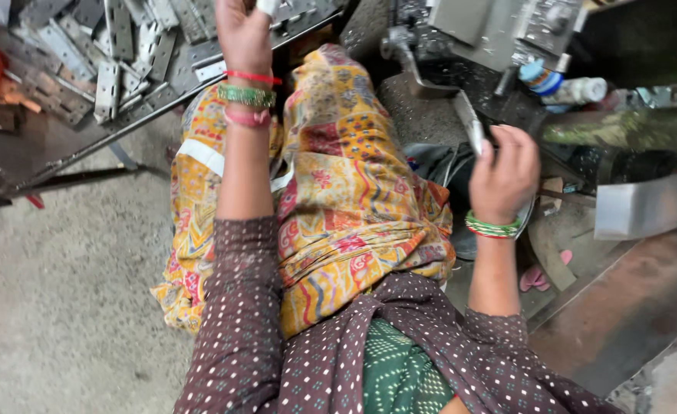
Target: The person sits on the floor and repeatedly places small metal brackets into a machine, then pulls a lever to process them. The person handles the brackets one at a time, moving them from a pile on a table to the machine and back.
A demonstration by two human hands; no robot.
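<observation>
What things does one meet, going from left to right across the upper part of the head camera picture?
Pile of flat metal hinge plates → left hand reaching toward the pile → yellow patterned cloth over the lap → right hand with its grip on a narrow metal strip → plastic bottle with blue cap.
</observation>
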